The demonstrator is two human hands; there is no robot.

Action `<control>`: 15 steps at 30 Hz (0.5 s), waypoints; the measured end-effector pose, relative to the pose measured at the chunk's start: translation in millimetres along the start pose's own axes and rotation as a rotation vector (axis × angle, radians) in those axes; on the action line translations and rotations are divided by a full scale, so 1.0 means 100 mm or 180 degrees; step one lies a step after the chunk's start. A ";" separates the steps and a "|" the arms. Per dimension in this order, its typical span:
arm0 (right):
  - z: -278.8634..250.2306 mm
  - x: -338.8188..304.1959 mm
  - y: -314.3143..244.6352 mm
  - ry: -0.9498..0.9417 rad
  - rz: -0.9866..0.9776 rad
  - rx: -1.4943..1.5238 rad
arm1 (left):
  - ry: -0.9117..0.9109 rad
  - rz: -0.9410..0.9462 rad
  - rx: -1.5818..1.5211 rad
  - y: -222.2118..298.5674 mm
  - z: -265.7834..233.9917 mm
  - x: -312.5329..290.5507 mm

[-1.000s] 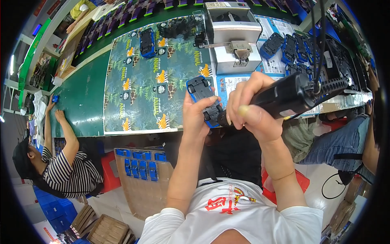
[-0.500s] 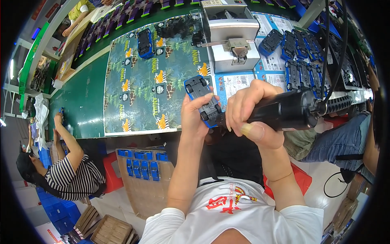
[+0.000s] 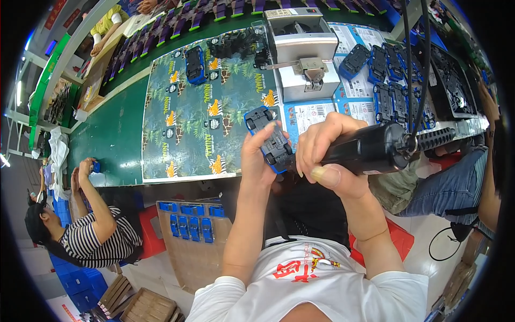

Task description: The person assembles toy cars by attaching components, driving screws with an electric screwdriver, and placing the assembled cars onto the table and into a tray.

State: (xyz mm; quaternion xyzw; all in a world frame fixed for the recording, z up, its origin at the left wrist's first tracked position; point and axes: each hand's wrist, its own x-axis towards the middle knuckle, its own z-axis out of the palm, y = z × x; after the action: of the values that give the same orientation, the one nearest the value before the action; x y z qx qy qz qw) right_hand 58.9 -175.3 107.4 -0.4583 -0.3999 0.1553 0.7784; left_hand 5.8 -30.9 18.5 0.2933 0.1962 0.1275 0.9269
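A blue toy car (image 3: 270,140), its black underside turned up, is gripped by my left hand (image 3: 256,158) with the thumb across the chassis. My right hand (image 3: 333,153) wraps round a black electric screwdriver (image 3: 370,149), held roughly level, its cable rising at the right. The tool's tip points at the car's near end; my fingers hide whether the two touch. Just beyond my hands stands a grey metal box-shaped machine (image 3: 308,59), with a small metal fitting on its front. On the printed sheet (image 3: 185,134) at the far left of my hands lies another upturned blue toy car (image 3: 196,65).
Several upturned blue cars (image 3: 383,99) lie right of the machine, beside a dark tray of black parts (image 3: 453,80). Loose black parts (image 3: 236,44) are heaped left of the machine. A cardboard tray (image 3: 188,247) with blue cars is below the table edge. A co-worker (image 3: 102,231) sits at left.
My hands keep their grips on the car and screwdriver, nearly still. The view has shifted slightly. At left, the co-worker's hands have moved a little with a small blue thing.
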 end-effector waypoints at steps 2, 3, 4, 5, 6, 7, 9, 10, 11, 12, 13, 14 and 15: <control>-0.02 0.00 -0.03 -0.0032 -0.0014 -0.0154 | -0.0013 -0.0060 -0.0343 0.00 0.02 0.02; -0.03 0.00 -0.06 -0.0072 -0.0025 -0.0148 | -0.0023 -0.0061 -0.0335 0.01 0.03 0.02; -0.05 -0.01 -0.09 -0.0111 -0.0031 -0.0143 | -0.0140 -0.0095 -0.0348 0.03 0.05 0.01; -0.08 -0.02 -0.11 -0.0184 -0.0181 -0.0088 | -0.0258 -0.0128 -0.0361 0.04 0.07 0.01; -0.08 -0.02 -0.13 -0.0173 -0.0286 0.0341 | -0.0288 -0.0022 -0.0195 0.05 0.09 0.02; -0.08 -0.03 -0.17 -0.0183 -0.0387 0.0788 | -0.0300 0.0041 -0.0099 0.08 0.10 0.03; -0.17 -0.04 -0.26 -0.0270 -0.0625 0.0890 | -0.0256 0.0287 0.0386 0.16 0.03 0.10; -0.25 -0.05 -0.36 -0.0336 -0.0673 0.0884 | -0.0446 0.1029 0.1498 0.18 0.04 0.18; -0.29 -0.09 -0.35 -0.0261 -0.0785 0.0931 | -0.0577 0.1803 0.2629 0.25 0.04 0.24; -0.33 -0.13 -0.35 -0.0180 -0.0796 0.0891 | -0.0732 0.2846 0.4198 0.38 0.03 0.32; -0.39 -0.17 -0.39 -0.0086 -0.0825 0.0825 | -0.1098 0.3110 0.5071 0.49 0.09 0.36; -0.45 -0.20 -0.38 -0.0079 -0.0835 0.0750 | -0.1445 0.3355 0.5978 0.62 0.10 0.37; -0.47 -0.23 -0.38 -0.0084 -0.0862 0.0771 | -0.1725 0.3369 0.6498 0.71 -0.05 0.45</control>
State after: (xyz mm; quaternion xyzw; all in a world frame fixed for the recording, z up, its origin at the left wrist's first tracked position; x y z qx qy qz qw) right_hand 75.3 -237.0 116.4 -0.3010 -0.4466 0.1021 0.8364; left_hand 34.9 43.9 44.0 0.9607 -0.1419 0.2135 0.1065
